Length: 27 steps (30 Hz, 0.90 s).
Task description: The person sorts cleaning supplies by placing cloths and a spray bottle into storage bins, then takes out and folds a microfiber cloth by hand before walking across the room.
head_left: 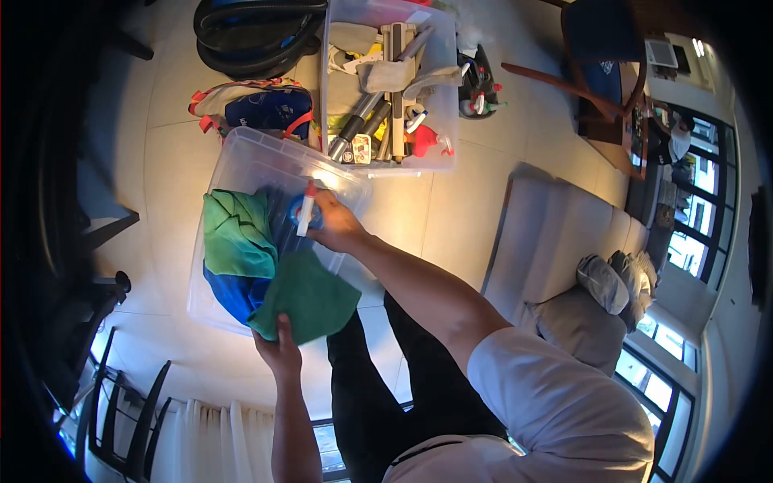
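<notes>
My left hand (279,349) is closed on the lower edge of a dark green cloth (312,299), at the near side of a clear plastic box lid or shallow bin (243,149). My right hand (338,224) grips a bottle (306,211) with a white and red spray top and a blue body, over the same clear container. Light green cloth (237,229) and blue cloth (232,291) lie at the container's left side, touching the dark green one.
Beyond stands a clear bin (451,97) full of tools, cloths and bottles. A patterned bag (270,111), a coiled black hose (250,40) and a dark caddy of bottles (481,84) sit beside it. A grey sofa (555,241) and a wooden chair (600,56) are at right.
</notes>
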Available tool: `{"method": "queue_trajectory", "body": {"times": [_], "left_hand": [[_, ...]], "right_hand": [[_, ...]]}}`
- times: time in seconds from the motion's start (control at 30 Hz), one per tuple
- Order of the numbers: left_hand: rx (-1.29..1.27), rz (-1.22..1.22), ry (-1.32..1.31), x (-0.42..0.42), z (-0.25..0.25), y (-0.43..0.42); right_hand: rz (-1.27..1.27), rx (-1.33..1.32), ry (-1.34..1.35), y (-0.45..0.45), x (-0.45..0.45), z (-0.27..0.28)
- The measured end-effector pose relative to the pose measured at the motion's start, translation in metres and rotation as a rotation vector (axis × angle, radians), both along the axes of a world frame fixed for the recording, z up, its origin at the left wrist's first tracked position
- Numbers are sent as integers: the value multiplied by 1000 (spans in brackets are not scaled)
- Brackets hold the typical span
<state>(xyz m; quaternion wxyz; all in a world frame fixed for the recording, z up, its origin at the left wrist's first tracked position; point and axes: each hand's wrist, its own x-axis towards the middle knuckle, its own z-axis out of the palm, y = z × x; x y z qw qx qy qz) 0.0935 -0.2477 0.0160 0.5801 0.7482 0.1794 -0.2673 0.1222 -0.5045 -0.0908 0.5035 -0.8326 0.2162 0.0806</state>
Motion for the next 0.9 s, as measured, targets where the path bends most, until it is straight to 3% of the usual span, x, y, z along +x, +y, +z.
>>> {"method": "queue_trajectory", "body": {"times": [0.07, 0.13, 0.17, 0.23, 0.3, 0.43, 0.5, 0.57, 0.63, 0.77, 0.8, 0.83, 0.87, 0.9], "left_hand": [[28, -55, -28, -7, -26, 9], [165, -221, -7, -30, -84, 44], [171, -232, -15, -38, -83, 51], [688, -365, 327, -49, -73, 64], [609, -531, 199, -90, -97, 120], [550, -741, 475, -106, -29, 84], [642, -819, 461, -115, -15, 57], [646, -928, 381, -126, -20, 28], [640, -890, 379, -120, -18, -36], [512, -676, -69, -85, -64, -186], [496, -504, 16, -54, -67, -247], [572, -546, 15, -16, -77, -296], [557, -534, -237, 13, -104, -329], [506, -459, -282, 50, -129, -367]], "right_hand": [[69, 0, -8, 4, -1, -12], [39, -14, -45, 8, -1, -17], [19, -31, -76, 9, -1, -16], [8, 7, -54, 5, -2, -13], [37, 5, -13, 2, -3, -13], [89, 120, 93, -24, -12, 5], [74, 189, 229, -40, -29, 12], [99, 192, 250, -59, -61, 6], [38, 199, 210, -87, -96, 11], [69, 260, 376, -156, -168, 7], [36, 270, 381, -169, -186, -1], [2, 281, 388, -180, -201, -10], [12, 298, 387, -192, -207, -19], [-42, 330, 461, -205, -209, -25]]}}
